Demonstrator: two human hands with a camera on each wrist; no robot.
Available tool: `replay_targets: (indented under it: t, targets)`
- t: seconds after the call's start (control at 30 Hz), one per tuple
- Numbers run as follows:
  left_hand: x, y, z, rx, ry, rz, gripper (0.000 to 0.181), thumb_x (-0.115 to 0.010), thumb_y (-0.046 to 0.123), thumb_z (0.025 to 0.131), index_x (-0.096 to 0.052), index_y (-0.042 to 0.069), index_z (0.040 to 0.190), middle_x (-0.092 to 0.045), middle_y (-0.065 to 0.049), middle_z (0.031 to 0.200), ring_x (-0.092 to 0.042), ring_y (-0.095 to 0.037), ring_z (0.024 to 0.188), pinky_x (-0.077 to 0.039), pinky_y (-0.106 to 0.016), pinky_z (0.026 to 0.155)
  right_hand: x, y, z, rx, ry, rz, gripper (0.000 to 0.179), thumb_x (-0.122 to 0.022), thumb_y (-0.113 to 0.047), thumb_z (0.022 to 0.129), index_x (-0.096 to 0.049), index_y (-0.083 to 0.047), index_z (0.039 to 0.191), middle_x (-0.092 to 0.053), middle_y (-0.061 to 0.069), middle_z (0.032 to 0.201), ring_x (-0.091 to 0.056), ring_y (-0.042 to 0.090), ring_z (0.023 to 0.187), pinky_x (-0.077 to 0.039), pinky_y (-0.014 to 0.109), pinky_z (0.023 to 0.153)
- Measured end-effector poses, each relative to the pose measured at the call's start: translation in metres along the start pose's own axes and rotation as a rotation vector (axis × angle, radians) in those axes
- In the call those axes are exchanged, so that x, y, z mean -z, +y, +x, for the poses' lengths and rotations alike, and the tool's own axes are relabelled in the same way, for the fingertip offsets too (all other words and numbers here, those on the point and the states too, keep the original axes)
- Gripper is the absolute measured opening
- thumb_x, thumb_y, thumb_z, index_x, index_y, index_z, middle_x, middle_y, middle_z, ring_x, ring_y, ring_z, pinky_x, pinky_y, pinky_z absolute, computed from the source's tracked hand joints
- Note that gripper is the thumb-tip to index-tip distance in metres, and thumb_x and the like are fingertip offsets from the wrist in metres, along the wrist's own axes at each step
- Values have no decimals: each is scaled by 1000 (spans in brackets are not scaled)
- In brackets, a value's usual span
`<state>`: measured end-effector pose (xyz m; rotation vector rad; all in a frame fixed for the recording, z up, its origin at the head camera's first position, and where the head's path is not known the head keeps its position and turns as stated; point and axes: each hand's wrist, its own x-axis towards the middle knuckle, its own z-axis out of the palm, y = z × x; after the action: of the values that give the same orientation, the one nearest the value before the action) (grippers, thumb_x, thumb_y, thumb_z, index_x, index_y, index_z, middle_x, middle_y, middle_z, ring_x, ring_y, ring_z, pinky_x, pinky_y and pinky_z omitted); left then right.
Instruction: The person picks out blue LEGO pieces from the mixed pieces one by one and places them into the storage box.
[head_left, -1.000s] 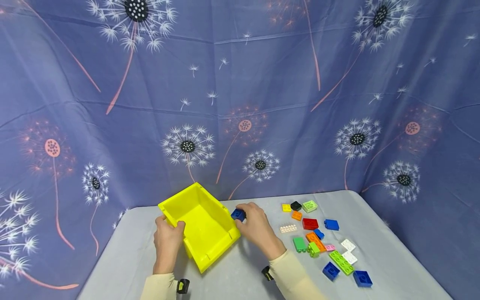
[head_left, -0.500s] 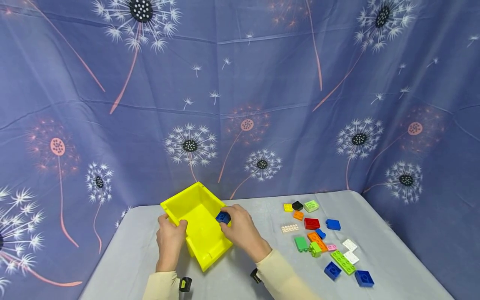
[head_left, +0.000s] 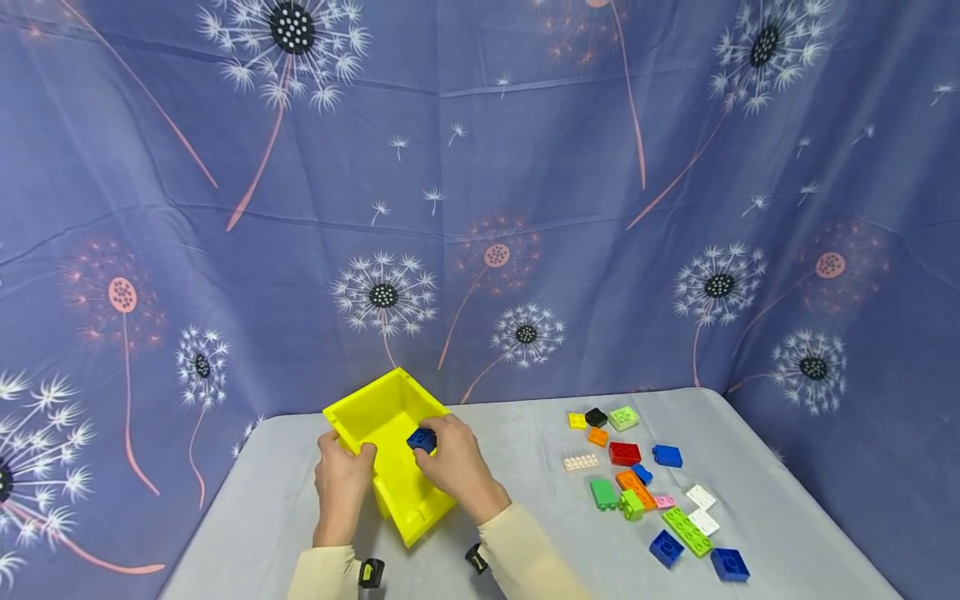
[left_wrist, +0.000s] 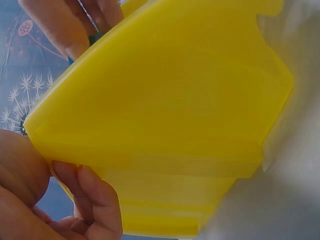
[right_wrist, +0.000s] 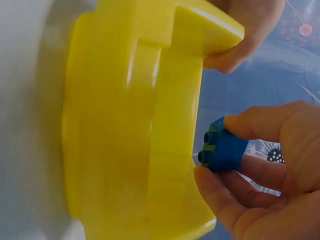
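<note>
A yellow plastic bin [head_left: 401, 479] is held tilted at the left of the table in the head view. My left hand [head_left: 342, 487] grips its left rim, thumb over the edge; in the left wrist view the curled fingers [left_wrist: 102, 200] lie against the outer wall. My right hand [head_left: 461, 467] pinches a dark blue toy brick [head_left: 422, 439] over the bin's opening. Seen from the right wrist, the blue brick [right_wrist: 225, 147] sits between thumb and fingertips, its studs turned toward the bin. Inside the bin, the visible floor is bare yellow.
Loose toy bricks lie on the right of the grey-covered table [head_left: 525, 433]: a red brick [head_left: 625, 453], a green brick [head_left: 603, 494], a lime brick [head_left: 686, 532], a dark blue brick [head_left: 730, 565] and several others. A patterned blue cloth [head_left: 600, 317] hangs behind the table.
My right hand has carried the blue brick leftward, from beside the bin's right rim to over its opening. The left hand keeps its grip on the bin, nearly still.
</note>
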<state>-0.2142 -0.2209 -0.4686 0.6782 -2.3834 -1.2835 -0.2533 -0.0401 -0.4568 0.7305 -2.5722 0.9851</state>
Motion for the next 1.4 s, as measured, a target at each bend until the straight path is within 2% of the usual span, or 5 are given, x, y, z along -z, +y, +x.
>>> replay_targets:
  t: [0.37,0.63,0.87,1.2,1.4]
  targets:
    - [-2,1,-1,31,-7,-2,73,-62,22,94,-28,-11,149,-62,-19,86,-60,-26,65,-44,-33,53,-26,-8,3,-112,-4,33,38,-83,-20,85,-75,-7,120,-72,9,114,-67,22,101,-57,38,88]
    - [-5,1,-2,34,-5,-10,72,-62,21,93,-29,-11,149,-63,-18,86,-61,-26,66,-45,-32,55,-33,-9,7,-163,-5,26,37,-84,-20,83,-76,-6,117,-71,10,109,-66,21,94,-57,37,83]
    - [-5,-2,-4,36,-32,-19,72,-62,21,94,-28,-11,149,-60,-19,89,-60,-25,67,-45,-32,55,-36,-5,4,-165,-27,22,33,-83,-14,82,-76,-2,113,-72,11,105,-66,22,93,-57,37,81]
    - [-2,0,-2,22,-14,-20,72,-61,20,93,-29,-11,149,-61,-20,91,-61,-25,67,-45,-32,54,-39,-2,9,-192,-60,30,34,-83,-15,84,-76,-3,115,-73,10,108,-67,21,96,-57,38,84]
    - [-1,1,-1,17,-12,-23,72,-61,21,93,-28,-11,149,-61,-19,89,-60,-24,66,-45,-32,53,-41,-1,11,-177,-60,12,33,-83,-13,83,-76,-2,113,-72,10,105,-66,20,93,-57,36,83]
